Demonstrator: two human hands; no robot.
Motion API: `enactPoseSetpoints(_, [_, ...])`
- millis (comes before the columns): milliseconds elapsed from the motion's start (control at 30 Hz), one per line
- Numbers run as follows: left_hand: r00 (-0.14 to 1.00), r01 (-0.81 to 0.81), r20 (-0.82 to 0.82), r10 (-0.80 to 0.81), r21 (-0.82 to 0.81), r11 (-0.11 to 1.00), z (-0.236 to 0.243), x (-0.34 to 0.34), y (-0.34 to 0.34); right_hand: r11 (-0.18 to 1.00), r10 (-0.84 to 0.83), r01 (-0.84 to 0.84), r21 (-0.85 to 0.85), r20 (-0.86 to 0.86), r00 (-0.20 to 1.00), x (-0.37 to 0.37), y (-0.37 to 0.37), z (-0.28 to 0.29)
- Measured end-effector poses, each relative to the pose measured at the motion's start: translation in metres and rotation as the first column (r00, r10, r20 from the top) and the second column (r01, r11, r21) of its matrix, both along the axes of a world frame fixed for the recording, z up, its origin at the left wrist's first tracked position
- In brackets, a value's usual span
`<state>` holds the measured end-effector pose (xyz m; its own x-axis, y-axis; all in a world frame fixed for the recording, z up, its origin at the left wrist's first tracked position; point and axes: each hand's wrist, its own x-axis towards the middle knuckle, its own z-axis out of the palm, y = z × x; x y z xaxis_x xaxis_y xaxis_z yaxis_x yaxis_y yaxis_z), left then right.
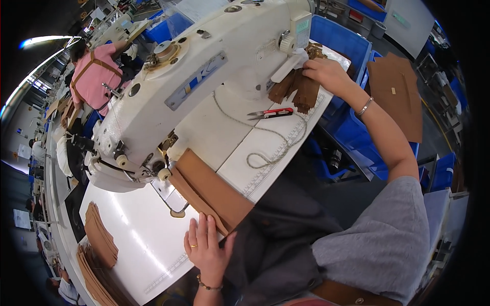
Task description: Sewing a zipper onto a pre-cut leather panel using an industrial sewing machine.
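The white sewing machine (204, 61) stands on a white table (132, 239). A folded brown panel (214, 188) lies at its needle end. My left hand (206, 245) rests on the panel's near edge, fingers laid out flat. My right hand (326, 76) is at the machine's right end, over crumpled brown scraps (301, 94), with its fingers curled; what they hold, if anything, is hidden. Red-handled thread snips (270, 112) and a looped cord (260, 160) lie on the table between machine and front edge.
Stacked brown pieces (99, 234) lie at the table's left. Blue bins (334, 35) line the right side, with a large brown sheet (395, 102) on one. A person in pink (97, 71) sits beyond the machine; other workers and machines line the far left.
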<state>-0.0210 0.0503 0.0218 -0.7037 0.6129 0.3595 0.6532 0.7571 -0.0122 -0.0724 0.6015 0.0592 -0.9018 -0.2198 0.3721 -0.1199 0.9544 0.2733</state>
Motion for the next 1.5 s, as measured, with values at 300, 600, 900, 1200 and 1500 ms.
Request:
enactPoseSetpoints(300, [0.999,0.01,-0.031,-0.01,-0.017,1.0,0.001,0.0,0.001,0.968,-0.044,0.001,-0.252,-0.164,0.985,0.008,0.014,0.009])
enactPoseSetpoints(600, [0.999,0.0,-0.039,-0.001,-0.036,0.999,0.002,0.001,-0.002,0.978,-0.085,0.083,-0.19,-0.005,0.996,0.004,0.011,-0.001])
enactPoseSetpoints(900, [0.999,-0.018,-0.032,0.017,-0.035,0.999,0.002,0.001,0.0,0.923,-0.067,-0.004,-0.384,-0.17,0.983,0.004,0.03,-0.018])
enactPoseSetpoints(1200, [1.0,-0.006,0.021,0.006,-0.018,1.0,0.003,-0.001,-0.004,0.799,-0.211,0.076,-0.597,-0.16,0.964,0.008,0.053,-0.036])
enactPoseSetpoints(1500, [0.997,-0.026,0.073,0.022,0.059,0.998,0.014,-0.004,0.001,0.761,-0.253,-0.163,-0.628,-0.519,0.816,0.01,0.018,-0.01])
